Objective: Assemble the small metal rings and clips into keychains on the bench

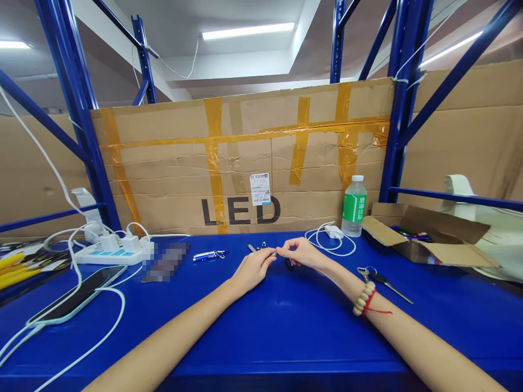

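Blue tabletop (286,326) fronts taped cardboard (245,163). Left hand (251,268) and right hand (302,252) pinch one small metal part (274,253) between fingertips; keys (378,277) at four o'clock.

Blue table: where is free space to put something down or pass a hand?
The blue table is bare between the forearms, in front of the left hand and right hand. It is crowded at left around the phone, white cables and power strip, at right by the keys and cardboard box.
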`<state>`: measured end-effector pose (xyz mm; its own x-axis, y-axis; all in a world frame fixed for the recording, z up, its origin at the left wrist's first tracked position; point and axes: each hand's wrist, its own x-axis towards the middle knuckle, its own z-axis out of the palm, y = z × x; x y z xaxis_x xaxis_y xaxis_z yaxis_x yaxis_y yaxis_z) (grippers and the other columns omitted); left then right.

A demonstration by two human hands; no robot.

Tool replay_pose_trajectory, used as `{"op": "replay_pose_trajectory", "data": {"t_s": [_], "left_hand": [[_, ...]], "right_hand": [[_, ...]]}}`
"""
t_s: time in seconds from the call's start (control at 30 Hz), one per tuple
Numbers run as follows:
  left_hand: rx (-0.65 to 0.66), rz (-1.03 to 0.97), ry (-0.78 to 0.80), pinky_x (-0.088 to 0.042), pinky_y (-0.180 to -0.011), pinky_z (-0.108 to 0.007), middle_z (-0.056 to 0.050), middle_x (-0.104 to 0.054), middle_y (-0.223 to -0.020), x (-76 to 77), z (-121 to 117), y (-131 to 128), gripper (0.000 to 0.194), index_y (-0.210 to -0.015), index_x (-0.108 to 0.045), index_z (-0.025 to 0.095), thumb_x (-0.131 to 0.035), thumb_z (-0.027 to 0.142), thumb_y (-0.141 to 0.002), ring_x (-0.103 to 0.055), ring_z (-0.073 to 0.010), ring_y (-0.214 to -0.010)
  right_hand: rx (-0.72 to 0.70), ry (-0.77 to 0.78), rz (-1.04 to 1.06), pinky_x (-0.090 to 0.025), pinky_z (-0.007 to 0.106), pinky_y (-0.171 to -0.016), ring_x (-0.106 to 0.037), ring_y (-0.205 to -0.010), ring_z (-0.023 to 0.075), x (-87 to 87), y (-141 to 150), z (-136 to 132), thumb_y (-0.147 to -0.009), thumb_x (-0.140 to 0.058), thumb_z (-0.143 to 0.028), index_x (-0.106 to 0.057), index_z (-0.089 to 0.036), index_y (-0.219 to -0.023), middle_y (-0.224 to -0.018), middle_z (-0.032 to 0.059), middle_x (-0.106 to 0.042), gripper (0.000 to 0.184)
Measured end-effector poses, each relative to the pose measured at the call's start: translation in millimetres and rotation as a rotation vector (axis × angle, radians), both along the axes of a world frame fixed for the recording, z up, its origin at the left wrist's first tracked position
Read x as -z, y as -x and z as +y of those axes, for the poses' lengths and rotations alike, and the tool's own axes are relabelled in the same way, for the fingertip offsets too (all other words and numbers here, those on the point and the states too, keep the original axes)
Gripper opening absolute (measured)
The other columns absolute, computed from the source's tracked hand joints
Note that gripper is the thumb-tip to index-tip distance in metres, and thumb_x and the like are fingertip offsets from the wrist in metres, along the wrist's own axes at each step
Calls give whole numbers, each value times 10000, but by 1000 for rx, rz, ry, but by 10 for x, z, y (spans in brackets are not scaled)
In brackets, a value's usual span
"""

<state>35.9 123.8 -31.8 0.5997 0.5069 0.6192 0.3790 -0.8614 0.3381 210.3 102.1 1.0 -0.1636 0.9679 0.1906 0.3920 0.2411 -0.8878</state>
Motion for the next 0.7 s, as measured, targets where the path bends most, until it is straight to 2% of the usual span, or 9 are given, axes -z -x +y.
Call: {"op": "replay_pose_trajectory", "data": {"t_s": [0.27,0.43,0.53,0.7], "left_hand": [[65,7,-86,-433,-787,-274,-55,-594,-1013,27,-3,2,235,-1024,-555,134,-363,210,-913,-560,-195,-904],[88,8,-67,-402,-859,-266,-54,-563,-1093,1,-19,13,235,-1080,-531,145,-368,174,-912,-535,-182,-980],[68,27,-24,-407,-827,-253,-43,-575,-1057,-14,-28,11,228,-1082,-518,161,-368,153,-911,-547,-172,-938],[-16,51,38,-414,-725,-248,-42,-590,-940,-13,-11,-4,206,-1048,-510,162,-353,165,-915,-553,-176,-843]], "right_hand": [[2,93,-11,-219,162,-325,-330,-329,37,100,-36,96,-513,-669,-542,-467,-121,-556,-386,-38,-413,469],[30,87,-22,-205,164,-328,-321,-327,36,107,-6,64,-487,-696,-517,-457,-122,-546,-380,-42,-407,465],[54,27,-40,-223,170,-349,-345,-352,40,104,-7,58,-518,-687,-506,-479,-115,-541,-405,-32,-420,444],[124,-225,-159,-331,183,-471,-459,-495,68,67,-39,74,-565,-679,-476,-622,-109,-647,-603,26,-574,380]]}}
